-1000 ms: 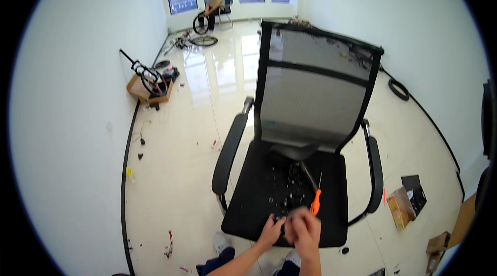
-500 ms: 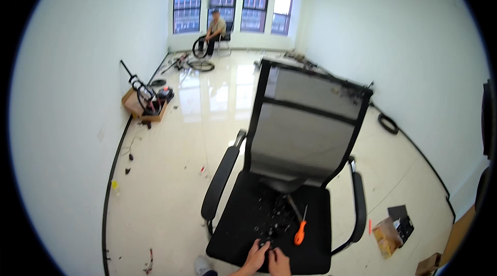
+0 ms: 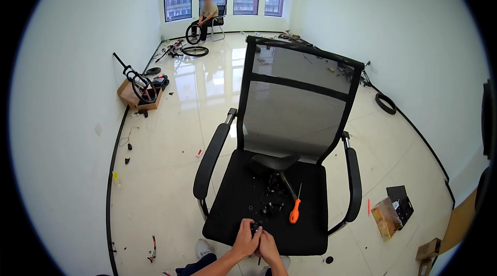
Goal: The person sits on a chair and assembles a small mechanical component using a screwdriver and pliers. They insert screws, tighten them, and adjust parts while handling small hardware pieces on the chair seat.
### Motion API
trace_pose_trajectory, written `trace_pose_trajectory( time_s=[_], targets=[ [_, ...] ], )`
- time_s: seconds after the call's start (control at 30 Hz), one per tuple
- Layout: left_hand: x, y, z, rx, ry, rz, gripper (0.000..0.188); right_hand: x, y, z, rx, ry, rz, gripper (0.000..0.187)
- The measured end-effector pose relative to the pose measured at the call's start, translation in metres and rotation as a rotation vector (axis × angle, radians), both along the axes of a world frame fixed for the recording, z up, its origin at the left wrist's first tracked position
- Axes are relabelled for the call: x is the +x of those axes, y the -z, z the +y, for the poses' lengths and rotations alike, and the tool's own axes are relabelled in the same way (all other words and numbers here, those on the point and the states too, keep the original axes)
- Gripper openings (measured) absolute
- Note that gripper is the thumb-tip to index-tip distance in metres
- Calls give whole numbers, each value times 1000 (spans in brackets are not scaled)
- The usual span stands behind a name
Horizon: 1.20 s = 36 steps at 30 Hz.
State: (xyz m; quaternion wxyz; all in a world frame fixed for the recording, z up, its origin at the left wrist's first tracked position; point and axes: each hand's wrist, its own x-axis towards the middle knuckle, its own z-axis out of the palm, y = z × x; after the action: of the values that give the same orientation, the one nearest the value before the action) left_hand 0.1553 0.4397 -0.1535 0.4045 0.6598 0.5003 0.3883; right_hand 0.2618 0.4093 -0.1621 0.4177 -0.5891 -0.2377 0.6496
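My left hand (image 3: 245,238) and my right hand (image 3: 267,246) are closed together over the front edge of a black office chair seat (image 3: 228,208). Between their fingers is a small black part (image 3: 254,228), too small to name. On the seat just beyond lie several small black parts and rings (image 3: 273,207). A screwdriver (image 3: 294,212) with an orange handle rests to their right. Farther back on the seat, a black bicycle saddle (image 3: 275,162) lies with its seat post (image 3: 288,185) pointing toward me.
The chair's mesh back (image 3: 295,115) rises ahead, between two armrests (image 3: 211,162). At left, a cardboard box (image 3: 150,104) holds bike parts. A tyre (image 3: 385,104) lies by the right wall. By the windows, a seated person (image 3: 207,14) holds a wheel (image 3: 193,33).
The view has tilted down, so the chair and room sit higher in the picture. My hands stay together at the seat's front edge, now showing more of both forearms.
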Motion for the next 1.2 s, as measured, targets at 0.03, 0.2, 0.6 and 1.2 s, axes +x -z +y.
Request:
trace_pose_trajectory(
  time_s=[0.03,0.2,0.6,1.2],
  targets=[
    [0,-3,0,72,15,-12,37,0,-18,0,-69,32,163,26],
    [1,-16,5,144,47,-66,38,11,-32,5,-164,49,435,28],
    [-4,8,18,-438,-117,-663,30,10,-20,6,136,100,54,21],
    [-12,-13,27,-670,-7,-970,30,5,-33,10,269,157,-3,16]
  ],
)
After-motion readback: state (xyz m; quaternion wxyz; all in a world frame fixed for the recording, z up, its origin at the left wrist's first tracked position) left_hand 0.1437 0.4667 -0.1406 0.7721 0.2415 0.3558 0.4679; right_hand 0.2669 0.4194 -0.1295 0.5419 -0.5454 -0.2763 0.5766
